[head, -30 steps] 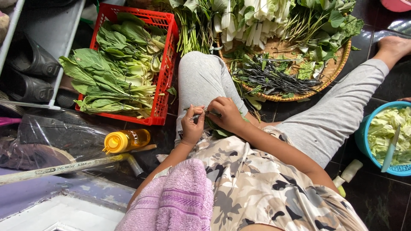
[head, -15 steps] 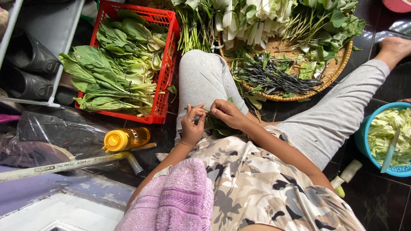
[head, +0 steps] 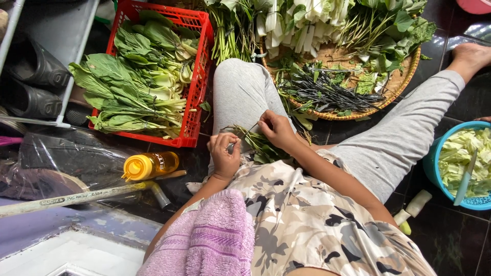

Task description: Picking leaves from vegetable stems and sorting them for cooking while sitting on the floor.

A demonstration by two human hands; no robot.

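In the head view, the left hand pinches a small blade-like tool, hard to make out. The right hand grips a green stem lying on the lap, near the red crate and woven tray.

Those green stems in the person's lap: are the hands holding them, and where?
Yes. The right hand pinches the thin green stems near their upper ends. The left hand grips a small grey object; what it is cannot be told.
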